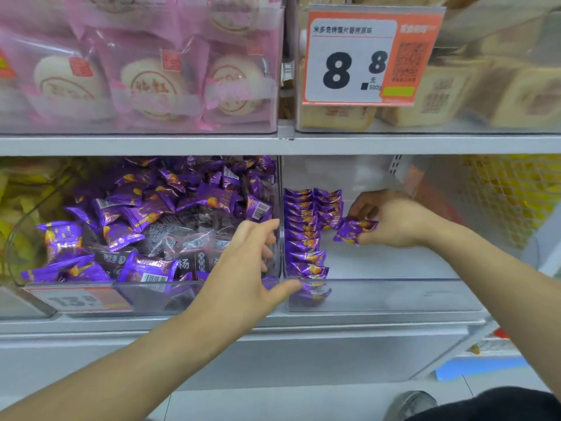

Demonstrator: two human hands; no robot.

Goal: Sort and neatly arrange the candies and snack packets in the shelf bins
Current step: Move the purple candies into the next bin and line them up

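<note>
You are pinching a purple packet (355, 230) in your right hand (394, 220), feeding the neat row (303, 235) along the right bin's (394, 296) left wall; your left hand (246, 265), fingers loose and empty, is reaching into the left bin's (145, 294) heap.

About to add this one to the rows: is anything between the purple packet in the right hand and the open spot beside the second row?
Nothing visible. The right hand pinches the purple packet just right of the short second row, over bare bin floor.
</note>
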